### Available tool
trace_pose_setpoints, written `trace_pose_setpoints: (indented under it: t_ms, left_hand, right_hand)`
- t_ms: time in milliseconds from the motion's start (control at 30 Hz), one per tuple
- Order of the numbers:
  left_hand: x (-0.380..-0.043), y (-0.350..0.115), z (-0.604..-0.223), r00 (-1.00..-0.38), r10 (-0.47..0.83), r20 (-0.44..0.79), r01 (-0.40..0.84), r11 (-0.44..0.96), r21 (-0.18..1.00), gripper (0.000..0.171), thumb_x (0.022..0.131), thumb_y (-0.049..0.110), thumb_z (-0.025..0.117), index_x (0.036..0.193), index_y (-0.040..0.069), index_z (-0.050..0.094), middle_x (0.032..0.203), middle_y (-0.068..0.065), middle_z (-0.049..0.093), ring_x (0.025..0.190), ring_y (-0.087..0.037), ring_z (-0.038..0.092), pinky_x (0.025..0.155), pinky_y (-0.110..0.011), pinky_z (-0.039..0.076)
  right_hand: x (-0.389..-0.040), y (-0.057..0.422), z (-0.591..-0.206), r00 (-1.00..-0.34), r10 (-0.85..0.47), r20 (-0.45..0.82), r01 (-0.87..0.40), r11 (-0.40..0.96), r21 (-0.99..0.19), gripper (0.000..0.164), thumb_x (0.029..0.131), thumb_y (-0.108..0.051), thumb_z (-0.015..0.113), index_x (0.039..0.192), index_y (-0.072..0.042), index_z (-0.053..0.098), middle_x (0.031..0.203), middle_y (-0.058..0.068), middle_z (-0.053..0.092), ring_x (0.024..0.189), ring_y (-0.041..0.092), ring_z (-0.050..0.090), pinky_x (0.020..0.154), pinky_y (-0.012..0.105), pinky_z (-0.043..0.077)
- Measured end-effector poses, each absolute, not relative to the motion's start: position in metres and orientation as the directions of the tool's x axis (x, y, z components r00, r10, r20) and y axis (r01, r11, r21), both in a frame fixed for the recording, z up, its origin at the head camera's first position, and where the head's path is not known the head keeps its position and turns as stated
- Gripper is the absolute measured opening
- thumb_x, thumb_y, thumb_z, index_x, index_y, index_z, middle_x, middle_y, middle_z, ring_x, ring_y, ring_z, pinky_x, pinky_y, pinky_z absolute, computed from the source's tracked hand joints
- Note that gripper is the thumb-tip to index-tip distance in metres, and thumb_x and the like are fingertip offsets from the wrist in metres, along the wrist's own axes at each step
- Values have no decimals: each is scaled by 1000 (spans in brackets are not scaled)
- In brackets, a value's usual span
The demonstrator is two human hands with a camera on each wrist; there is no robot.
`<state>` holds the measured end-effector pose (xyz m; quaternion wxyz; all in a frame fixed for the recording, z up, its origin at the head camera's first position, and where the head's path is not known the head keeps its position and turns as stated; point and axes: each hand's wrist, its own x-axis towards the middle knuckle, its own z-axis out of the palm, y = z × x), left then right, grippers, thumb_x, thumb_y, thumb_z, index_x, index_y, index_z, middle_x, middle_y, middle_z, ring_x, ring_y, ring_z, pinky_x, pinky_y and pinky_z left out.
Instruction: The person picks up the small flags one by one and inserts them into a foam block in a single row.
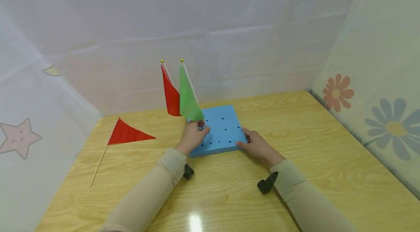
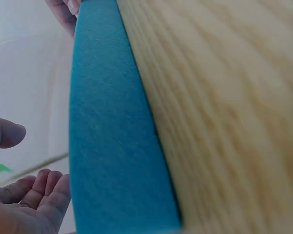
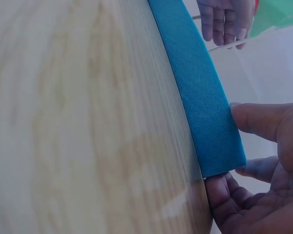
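Note:
A blue foam board [image 1: 216,135] with several small holes lies flat on the table. A green flag [image 1: 190,99] stands on it, its white stick tilted left and its lower end at the board. Behind it leans a red flag [image 1: 171,95]; its stick's foot is hidden. My left hand [image 1: 193,135] is over the board's left part beside the green flag's stick, thumb apart from the fingers [image 2: 46,195]. My right hand [image 1: 257,146] holds the board's near right corner, its thumb [image 3: 256,119] at the upper edge and fingers along the side.
Another red flag [image 1: 129,133] lies on the wooden table [image 1: 295,126] to the left, its stick pointing toward me. Pale cloth walls [image 1: 236,42] with printed flowers and a star surround the table's back and sides.

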<state>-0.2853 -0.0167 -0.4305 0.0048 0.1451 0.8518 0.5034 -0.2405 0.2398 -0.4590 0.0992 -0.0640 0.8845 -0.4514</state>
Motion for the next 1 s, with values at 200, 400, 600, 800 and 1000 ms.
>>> trace_pose_setpoints:
  t_ms: [200, 400, 600, 800, 1000]
  left_hand:
    - [-282, -26, -433, -956, 264, 125, 238, 457, 857, 45, 99, 8, 67, 135, -13, 53, 119, -23, 60, 111, -36, 60, 98, -46, 53]
    - [-272, -33, -429, -950, 282, 132, 251, 442, 861, 49, 99, 7, 67, 141, -11, 51, 119, -21, 62, 111, -35, 62, 99, -46, 52]
    - [-264, -44, -431, -954, 259, 150, 249, 408, 878, 39, 99, 4, 67, 134, -9, 57, 118, -21, 63, 110, -33, 60, 98, -46, 52]
    - [-262, -58, -435, -961, 224, 163, 244, 408, 880, 32, 99, 3, 67, 127, -10, 59, 112, -19, 65, 106, -32, 60, 97, -46, 52]
    - [-261, -75, -430, -976, 185, 111, 174, 373, 911, 33, 100, 4, 65, 129, -8, 57, 116, -18, 64, 110, -33, 61, 95, -41, 52]
  right_hand:
    - [-238, 237, -457, -972, -194, -129, -7, 577, -817, 73, 104, -17, 64, 158, 10, 24, 149, 40, 38, 135, 50, 43, 107, 59, 40]
    - [-238, 237, -456, -974, -191, -126, -14, 597, -802, 72, 104, -17, 64, 158, 11, 25, 147, 39, 41, 131, 48, 47, 105, 58, 42]
    - [-238, 237, -456, -973, -199, -119, -27, 609, -793, 73, 104, -18, 63, 158, 11, 24, 150, 40, 38, 134, 50, 45, 106, 59, 41]
    - [-236, 238, -453, -973, -196, -125, -19, 603, -797, 73, 103, -17, 63, 158, 11, 23, 148, 40, 40, 130, 48, 46, 106, 59, 41]
    - [-238, 238, -452, -973, -192, -126, -14, 597, -802, 73, 103, -16, 64, 158, 11, 24, 143, 37, 44, 121, 41, 49, 101, 55, 42]
